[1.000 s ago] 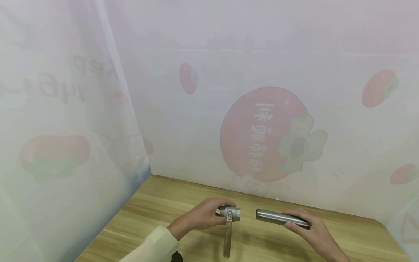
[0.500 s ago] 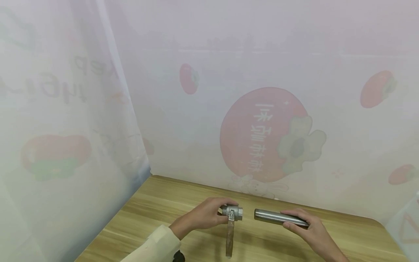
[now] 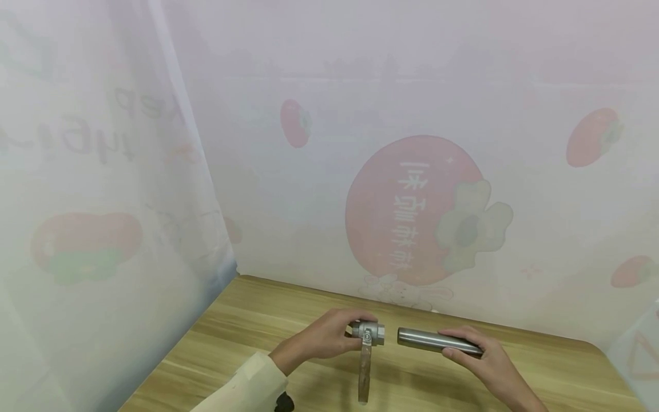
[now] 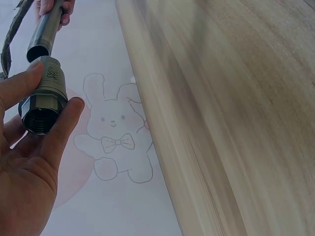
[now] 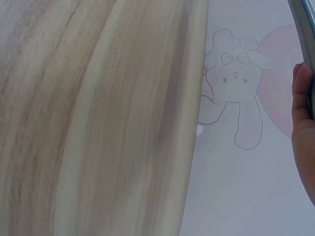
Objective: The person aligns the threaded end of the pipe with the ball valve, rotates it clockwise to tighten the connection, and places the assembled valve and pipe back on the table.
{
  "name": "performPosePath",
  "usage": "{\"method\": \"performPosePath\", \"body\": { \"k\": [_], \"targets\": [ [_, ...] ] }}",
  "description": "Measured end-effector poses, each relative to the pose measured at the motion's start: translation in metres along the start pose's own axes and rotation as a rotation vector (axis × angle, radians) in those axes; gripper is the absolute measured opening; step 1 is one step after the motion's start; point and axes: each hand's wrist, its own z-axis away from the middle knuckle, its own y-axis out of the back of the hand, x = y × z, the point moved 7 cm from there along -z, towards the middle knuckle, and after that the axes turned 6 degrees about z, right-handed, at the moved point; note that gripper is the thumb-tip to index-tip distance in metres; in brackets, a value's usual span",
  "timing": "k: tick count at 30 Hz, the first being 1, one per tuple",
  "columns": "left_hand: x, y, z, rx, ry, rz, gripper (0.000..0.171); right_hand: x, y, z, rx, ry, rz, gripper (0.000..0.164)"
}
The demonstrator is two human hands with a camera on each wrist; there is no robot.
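A metal ball valve is held in my left hand, thumb and fingers gripping its left end. Its brownish lever handle hangs down toward me. The left wrist view looks into the valve's threaded open end. To the right, my right hand grips a smooth steel pipe by its far end. The pipe's free end points at the valve, with a narrow gap between them in the head view. Only part of the pipe and the right hand enters the right wrist view.
Both parts are held above a wood-grain table. Behind the table's back edge hangs a pale printed curtain with fruit and rabbit drawings. Another curtain closes off the left side. A dark object shows beneath the left sleeve.
The valve has shifted slightly right and the pipe slightly left, so the gap between them has narrowed. Both hands keep their grips.
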Motion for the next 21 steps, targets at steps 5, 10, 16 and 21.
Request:
{"method": "performPosePath", "body": {
  "k": [5,10,16,21],
  "targets": [
    [0.0035,-0.0012,-0.0001,-0.007,-0.021,-0.003,0.049,-0.0021,-0.0019,-0.0013,0.004,0.031,-0.005,0.035],
    [0.0047,-0.0011,0.0002,-0.006,-0.015,0.001,0.05,-0.0028,-0.0034,-0.0019,0.01,0.036,-0.006,0.035],
    [0.0051,-0.0018,-0.0007,-0.002,-0.006,-0.001,0.049,-0.0017,-0.0067,-0.0031,0.0,0.02,-0.029,0.035],
    [0.0058,-0.0026,-0.0011,0.004,-0.009,0.0,0.049,-0.0017,-0.0089,-0.0037,0.0,0.021,-0.019,0.035]
  ]
}}
